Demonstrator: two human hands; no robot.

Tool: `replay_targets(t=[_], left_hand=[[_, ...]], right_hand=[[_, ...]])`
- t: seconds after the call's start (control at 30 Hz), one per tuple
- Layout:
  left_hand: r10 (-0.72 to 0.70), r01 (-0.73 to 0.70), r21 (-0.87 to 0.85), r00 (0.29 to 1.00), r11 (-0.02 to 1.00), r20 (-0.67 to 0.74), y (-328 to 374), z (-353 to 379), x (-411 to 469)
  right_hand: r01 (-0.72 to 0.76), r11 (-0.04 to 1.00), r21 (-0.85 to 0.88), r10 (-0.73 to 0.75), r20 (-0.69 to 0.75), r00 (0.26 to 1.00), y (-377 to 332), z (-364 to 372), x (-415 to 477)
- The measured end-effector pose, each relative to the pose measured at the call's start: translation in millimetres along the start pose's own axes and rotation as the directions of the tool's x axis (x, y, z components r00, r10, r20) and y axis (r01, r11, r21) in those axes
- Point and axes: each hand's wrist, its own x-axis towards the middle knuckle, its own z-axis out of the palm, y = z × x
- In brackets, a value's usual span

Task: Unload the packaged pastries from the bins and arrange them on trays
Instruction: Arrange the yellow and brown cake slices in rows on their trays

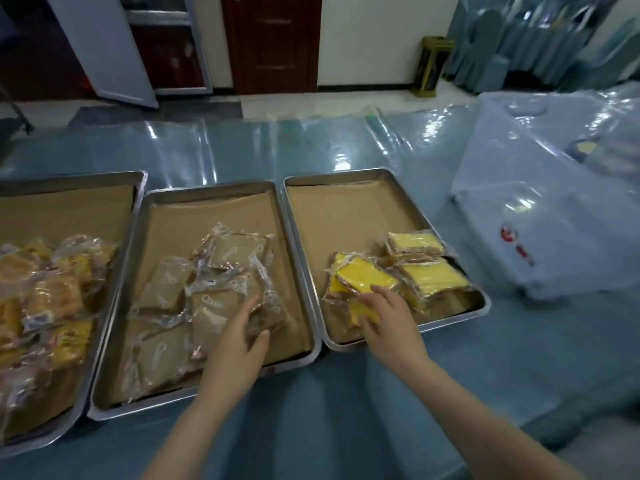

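Note:
Three metal trays lined with brown paper sit side by side on the table. The left tray [136, 183] holds orange-yellow wrapped pastries [52, 296]. The middle tray [207, 194] holds several brown pastries in clear wrappers [232, 251]; my left hand [239, 344] rests on one at the tray's near right, fingers curled over it. The right tray [346, 181] holds yellow packaged cakes [433, 278]. My right hand [391, 317] grips one yellow packaged cake [367, 277] at the tray's near left part.
A translucent plastic bin with a lid [540, 209] lies at the right of the table, a red mark on its side. Shiny blue plastic covers the table [311, 427]. Doors, a brass stand [431, 65] and covered chairs [519, 43] stand beyond.

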Motion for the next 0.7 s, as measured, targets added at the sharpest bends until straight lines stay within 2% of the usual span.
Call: replay_targets(t=[0.13,0.2,0.23,0.3,0.43,0.6,0.7], left_hand=[[0.050,-0.051,0.042,0.999,0.998,0.007,39,52,29],[0.078,-0.079,0.062,0.997,0.995,0.012,58,85,46],[0.079,-0.082,0.074,0.996,0.994,0.031,67,103,55],[0.049,-0.066,0.160,0.993,0.985,0.108,82,138,75],[-0.113,0.004,0.498,0.975,0.867,0.191,86,177,107],[-0.199,0.081,0.643,0.973,0.762,0.114,77,189,117],[-0.254,0.187,0.673,0.967,0.716,0.002,78,194,136]], right_hand=[[-0.038,0.993,0.112,0.058,-0.185,0.981,58,-44,37],[-0.101,0.975,0.199,0.146,-0.226,0.963,87,-67,64],[-0.125,0.969,0.215,0.168,-0.198,0.966,102,-75,79],[-0.089,0.983,0.160,0.106,-0.100,0.989,132,-81,107],[0.006,0.997,0.082,-0.023,0.210,0.977,159,-77,147],[0.105,0.990,0.096,-0.133,0.356,0.925,166,-64,179],[0.093,0.988,0.127,-0.136,0.389,0.911,167,-58,208]])
